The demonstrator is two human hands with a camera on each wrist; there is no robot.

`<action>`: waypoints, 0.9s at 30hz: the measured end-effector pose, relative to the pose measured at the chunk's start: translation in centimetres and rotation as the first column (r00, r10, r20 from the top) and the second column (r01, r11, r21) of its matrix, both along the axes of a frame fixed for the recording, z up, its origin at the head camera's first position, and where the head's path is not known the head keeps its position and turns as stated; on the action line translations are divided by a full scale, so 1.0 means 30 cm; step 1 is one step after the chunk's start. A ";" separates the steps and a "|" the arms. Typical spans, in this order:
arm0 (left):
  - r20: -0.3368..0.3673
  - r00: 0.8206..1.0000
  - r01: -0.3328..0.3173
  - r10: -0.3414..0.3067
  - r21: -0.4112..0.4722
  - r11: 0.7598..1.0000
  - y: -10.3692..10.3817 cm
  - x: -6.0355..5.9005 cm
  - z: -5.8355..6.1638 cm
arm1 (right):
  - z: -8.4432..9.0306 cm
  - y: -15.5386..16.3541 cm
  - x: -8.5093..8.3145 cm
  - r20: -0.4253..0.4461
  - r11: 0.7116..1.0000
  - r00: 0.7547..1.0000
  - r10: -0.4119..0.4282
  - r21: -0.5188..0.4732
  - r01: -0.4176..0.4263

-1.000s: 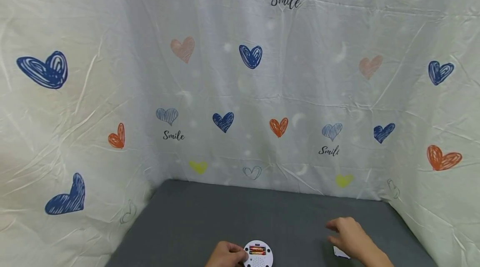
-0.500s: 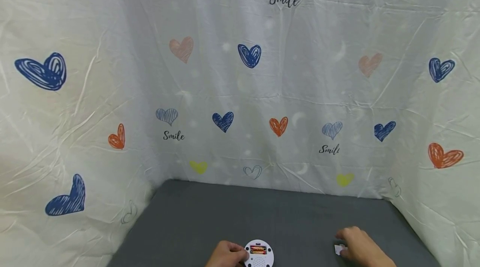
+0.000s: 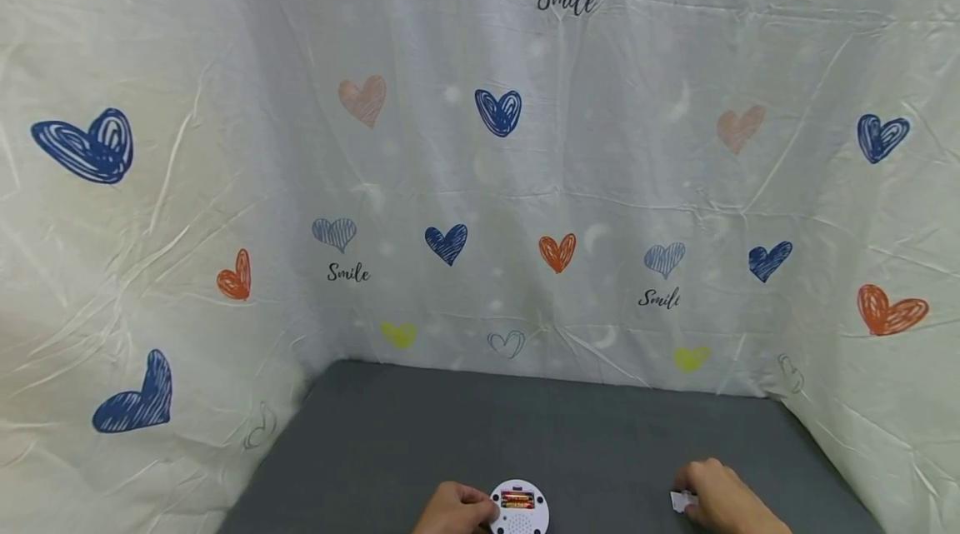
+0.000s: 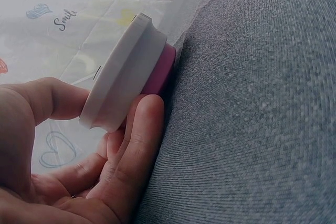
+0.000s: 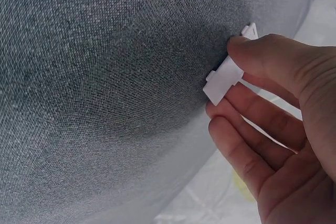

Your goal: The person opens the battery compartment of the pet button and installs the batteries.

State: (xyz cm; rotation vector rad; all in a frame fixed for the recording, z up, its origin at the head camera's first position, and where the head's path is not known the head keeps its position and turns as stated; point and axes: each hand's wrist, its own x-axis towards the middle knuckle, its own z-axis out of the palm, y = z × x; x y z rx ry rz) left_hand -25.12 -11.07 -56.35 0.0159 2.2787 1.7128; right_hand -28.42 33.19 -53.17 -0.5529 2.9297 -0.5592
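Note:
My left hand (image 3: 453, 509) pinches the left edge of a round white battery-powered device (image 3: 519, 520), thumb on its upper face and fingers beneath. Two batteries (image 3: 517, 500) lie in the open compartment on that face. From the side, in the left wrist view, the device's white body (image 4: 123, 72) has a magenta part (image 4: 160, 72) under it, against the grey cloth. Off to the right, my right hand (image 3: 723, 496) pinches a small white battery cover (image 5: 224, 81) with tabs along its edges, between thumb and fingers, close over the cloth.
A dark grey cloth (image 3: 480, 426) covers the table. White curtains (image 3: 525, 167) printed with hearts and "Smile" hang behind it and at both sides.
My right hand has come down onto the white battery cover and now pinches it. The left hand keeps its hold on the round device, almost unmoved.

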 end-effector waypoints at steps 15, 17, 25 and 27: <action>0.039 0.999 -0.004 0.004 -0.010 1.000 0.001 -0.005 -0.003 | 0.094 -0.107 -0.025 -0.105 0.998 0.992 0.066 0.007 -0.066; 0.039 0.999 -0.002 0.003 -0.007 1.000 0.002 -0.003 0.000 | 0.119 -0.139 -0.030 -0.126 0.996 0.988 0.093 0.005 -0.093; 0.015 1.000 0.000 -0.001 0.022 1.000 -0.002 0.001 -0.002 | 0.204 -0.279 -0.033 -0.266 0.970 0.938 0.224 -0.027 -0.240; 0.029 1.000 -0.003 0.002 0.015 1.000 -0.002 0.000 -0.001 | 0.219 -0.312 -0.036 -0.291 0.967 0.926 0.240 -0.012 -0.254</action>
